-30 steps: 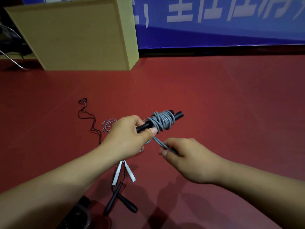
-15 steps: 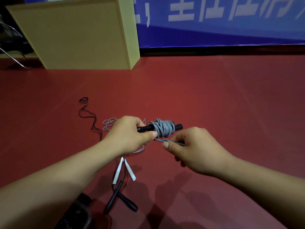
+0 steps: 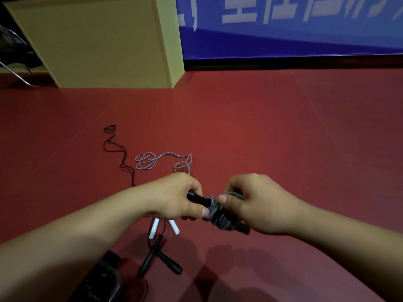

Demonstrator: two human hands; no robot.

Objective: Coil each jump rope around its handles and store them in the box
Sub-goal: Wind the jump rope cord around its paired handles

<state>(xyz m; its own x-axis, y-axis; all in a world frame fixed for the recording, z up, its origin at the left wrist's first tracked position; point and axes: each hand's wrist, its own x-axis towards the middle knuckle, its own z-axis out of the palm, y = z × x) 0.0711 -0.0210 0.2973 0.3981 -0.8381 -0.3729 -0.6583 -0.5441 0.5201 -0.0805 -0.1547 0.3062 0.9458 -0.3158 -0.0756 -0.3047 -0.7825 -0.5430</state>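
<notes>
my left hand [image 3: 174, 198] grips the black handles [image 3: 197, 198], thumb pressed at the edge of the grey rope coil [image 3: 214, 211]. my right hand [image 3: 254, 205] curls over the coil's right side, pinching the grey rope against it, held above the red floor [image 3: 283, 138]. the tan box [image 3: 98, 42] stands far left; i can't see inside it. large white characters on the blue banner [image 3: 305, 29] are cut off, unreadable.

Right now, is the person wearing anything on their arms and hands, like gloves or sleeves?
No. Both forearms are bare as far as the picture shows, with no sleeves in view. The left hand and right hand have no gloves, rings, watch or bracelets that I can see. The fingernails look short and plain.
</notes>
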